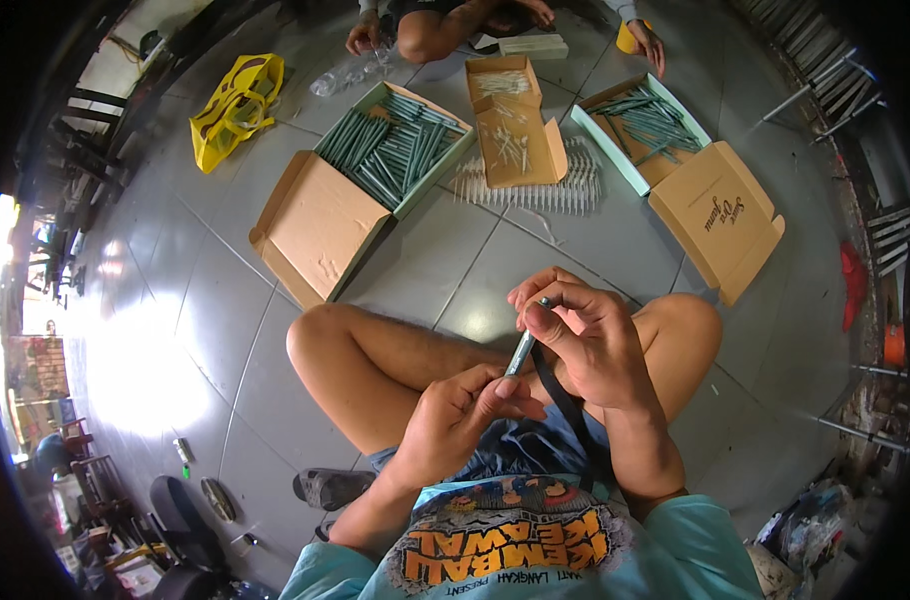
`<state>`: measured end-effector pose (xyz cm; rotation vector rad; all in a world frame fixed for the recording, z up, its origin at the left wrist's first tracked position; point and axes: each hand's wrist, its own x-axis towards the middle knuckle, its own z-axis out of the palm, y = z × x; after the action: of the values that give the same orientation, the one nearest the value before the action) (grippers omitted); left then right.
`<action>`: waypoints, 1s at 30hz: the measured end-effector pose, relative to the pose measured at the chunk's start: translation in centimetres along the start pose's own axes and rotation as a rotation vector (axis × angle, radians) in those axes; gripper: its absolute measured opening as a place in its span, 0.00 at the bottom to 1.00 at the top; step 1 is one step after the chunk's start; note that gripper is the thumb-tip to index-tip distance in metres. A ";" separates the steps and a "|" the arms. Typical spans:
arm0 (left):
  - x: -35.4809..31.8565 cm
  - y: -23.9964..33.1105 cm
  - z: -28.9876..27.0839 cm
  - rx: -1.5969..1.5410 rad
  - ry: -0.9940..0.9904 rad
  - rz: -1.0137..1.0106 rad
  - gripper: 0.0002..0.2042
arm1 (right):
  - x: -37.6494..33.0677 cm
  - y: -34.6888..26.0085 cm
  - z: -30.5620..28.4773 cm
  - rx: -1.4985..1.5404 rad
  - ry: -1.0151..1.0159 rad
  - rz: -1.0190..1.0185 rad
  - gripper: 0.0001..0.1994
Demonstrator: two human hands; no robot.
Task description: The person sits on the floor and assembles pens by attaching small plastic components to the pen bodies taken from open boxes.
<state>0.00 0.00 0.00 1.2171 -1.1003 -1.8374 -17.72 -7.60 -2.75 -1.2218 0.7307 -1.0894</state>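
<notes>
Far to the left of the hands, up on the grey tiled floor [215, 330], lies a yellow plastic carrier bag [235, 105]. Nearer, ahead and left of the hands, sits an open green-and-tan cardboard box [320, 225] packed with grey-green slim tubes [395, 150].

The left hand [460, 410] is closed on the lower end of 1 thin grey-green metal-looking tube [522, 350], thumb and fingertips pinching it. The tube stands slightly tilted between the 2 hands, above the person's crossed bare legs and well clear of the floor.

Straight ahead of the hands lies a small open tan cardboard box [510, 125] holding small pale pieces, too small to identify, and beside it a row of pale thin sticks [545, 190] spread on the tiles.

The right hand [585, 335] is clamped on the tube's upper end, fingers curled over its tip. The tube looks light, stiff and smooth, so probably a bit slippery; a pinch near each end, as here, seems the surest hold, and it should not bend easily.

Ahead and right of the hands, a second open green-and-tan box [720, 205] holds more such tubes. Beyond the boxes, another person's hands [363, 38] rest near the floor.
</notes>
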 end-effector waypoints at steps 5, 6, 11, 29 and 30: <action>-0.6 -0.5 0.7 0.105 0.053 -0.032 0.16 | -0.3 -0.8 -0.2 0.045 0.061 0.077 0.07; -0.7 -0.4 0.5 0.160 0.056 -0.037 0.16 | -0.2 -0.6 0.0 0.062 0.071 0.064 0.08; -1.7 -1.5 0.1 0.268 0.050 0.002 0.14 | 0.0 -0.7 -1.0 0.008 0.177 0.003 0.10; 2.4 1.3 1.0 0.337 0.126 0.165 0.13 | -0.6 -1.2 0.4 -0.120 0.186 -0.001 0.10; 2.2 1.4 1.2 0.352 0.135 0.143 0.12 | -0.7 -1.2 0.5 -0.109 0.189 -0.008 0.10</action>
<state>-1.77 -2.11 0.72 1.3963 -1.4349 -1.4721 -17.83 -6.71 -1.55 -1.2252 0.9402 -1.1953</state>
